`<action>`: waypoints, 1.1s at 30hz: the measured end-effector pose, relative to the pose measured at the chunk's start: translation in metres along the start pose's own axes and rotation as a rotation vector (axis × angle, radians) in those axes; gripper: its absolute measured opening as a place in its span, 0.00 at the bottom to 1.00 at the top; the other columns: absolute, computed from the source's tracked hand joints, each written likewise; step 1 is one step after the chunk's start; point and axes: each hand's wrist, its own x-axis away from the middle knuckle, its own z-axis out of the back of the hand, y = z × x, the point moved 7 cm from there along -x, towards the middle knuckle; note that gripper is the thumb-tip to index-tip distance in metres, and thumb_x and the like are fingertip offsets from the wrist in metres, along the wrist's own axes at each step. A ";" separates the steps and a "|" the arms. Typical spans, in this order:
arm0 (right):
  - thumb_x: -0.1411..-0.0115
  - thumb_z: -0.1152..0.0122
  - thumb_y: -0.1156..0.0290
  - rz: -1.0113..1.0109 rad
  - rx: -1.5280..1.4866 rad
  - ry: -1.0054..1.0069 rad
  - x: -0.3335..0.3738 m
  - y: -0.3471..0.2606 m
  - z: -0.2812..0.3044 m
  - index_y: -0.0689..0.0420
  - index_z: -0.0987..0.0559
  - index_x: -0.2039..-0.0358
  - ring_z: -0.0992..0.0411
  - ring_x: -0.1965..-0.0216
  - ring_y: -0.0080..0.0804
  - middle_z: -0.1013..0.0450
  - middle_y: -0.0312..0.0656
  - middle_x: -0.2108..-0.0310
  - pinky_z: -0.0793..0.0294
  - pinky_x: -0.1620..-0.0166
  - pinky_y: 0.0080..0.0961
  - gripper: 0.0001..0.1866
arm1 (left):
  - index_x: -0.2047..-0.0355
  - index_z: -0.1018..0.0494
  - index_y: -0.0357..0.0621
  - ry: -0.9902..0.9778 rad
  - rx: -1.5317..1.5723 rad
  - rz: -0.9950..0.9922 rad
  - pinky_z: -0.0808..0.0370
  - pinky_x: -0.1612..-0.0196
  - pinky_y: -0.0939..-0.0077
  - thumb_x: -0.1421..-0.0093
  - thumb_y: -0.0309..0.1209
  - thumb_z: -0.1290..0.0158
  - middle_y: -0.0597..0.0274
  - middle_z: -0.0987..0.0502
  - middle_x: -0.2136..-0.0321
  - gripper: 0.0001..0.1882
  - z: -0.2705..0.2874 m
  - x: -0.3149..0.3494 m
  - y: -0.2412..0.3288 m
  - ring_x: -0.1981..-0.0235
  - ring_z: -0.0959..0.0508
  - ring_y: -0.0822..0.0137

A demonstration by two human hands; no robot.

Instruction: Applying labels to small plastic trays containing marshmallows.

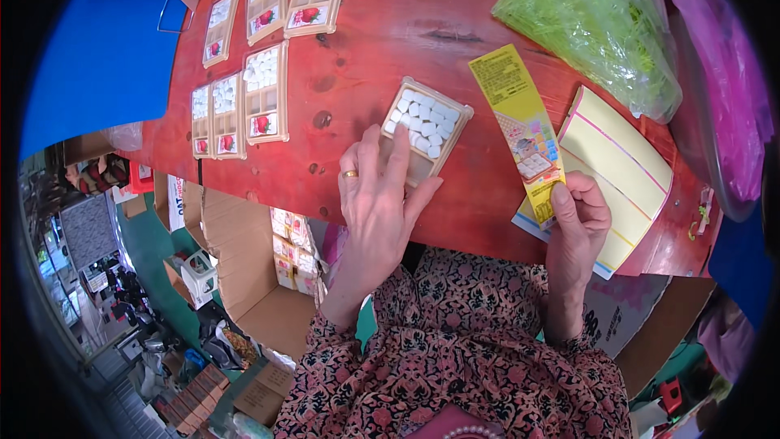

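A small beige plastic tray (457,132) lies on the red table in front of me, partly filled with rows of white pillow-shaped pieces (425,119). My left hand (372,199) rests over its near left part, fingers spread, one fingertip touching the white pieces and the thumb by the near edge. The tray's near left corner is hidden under that hand. To the right, a yellow printed paper strip (518,126) stands tilted above the table. My right hand (578,219) pinches its lower end between thumb and fingers.
Several similar trays (262,97) with white pieces and strawberry pictures sit at the far left. Pale yellow sheets (626,167) lie right, beneath a clear bag of green strips (597,28) and a pink bag (735,73). Below the table's left edge stands an open cardboard box (244,252).
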 end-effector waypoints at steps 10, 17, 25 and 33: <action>0.42 0.41 0.77 -0.042 0.130 -0.202 0.007 0.000 -0.030 0.63 0.23 0.66 0.33 0.69 0.14 0.29 0.32 0.69 0.35 0.66 0.11 0.04 | 0.45 0.34 0.41 0.033 0.036 0.117 0.36 0.48 0.58 0.54 0.34 0.36 0.45 0.37 0.47 0.35 0.005 0.026 -0.005 0.49 0.36 0.47; 0.42 0.41 0.77 -0.082 0.120 -0.246 0.013 0.004 -0.042 0.64 0.23 0.66 0.33 0.69 0.14 0.29 0.32 0.69 0.35 0.67 0.11 0.04 | 0.47 0.34 0.35 0.137 0.262 0.112 0.38 0.47 0.55 0.60 0.36 0.33 0.44 0.38 0.46 0.40 0.023 0.029 -0.010 0.47 0.38 0.45; 0.42 0.42 0.78 -0.204 0.102 -0.319 0.033 0.011 -0.064 0.65 0.24 0.64 0.29 0.69 0.18 0.26 0.35 0.70 0.29 0.65 0.15 0.06 | 0.54 0.30 0.33 -0.096 1.329 0.264 0.30 0.52 0.76 0.44 0.20 0.45 0.58 0.25 0.56 0.16 0.007 0.037 0.016 0.55 0.27 0.71; 0.57 0.33 0.72 1.101 1.071 -0.113 0.067 -0.092 -0.092 0.51 0.21 0.65 0.30 0.57 0.39 0.27 0.44 0.60 0.33 0.52 0.42 0.15 | 0.67 0.30 0.37 -0.359 0.765 0.026 0.29 0.67 0.68 0.45 0.21 0.48 0.51 0.27 0.73 0.05 0.022 0.034 0.012 0.70 0.24 0.52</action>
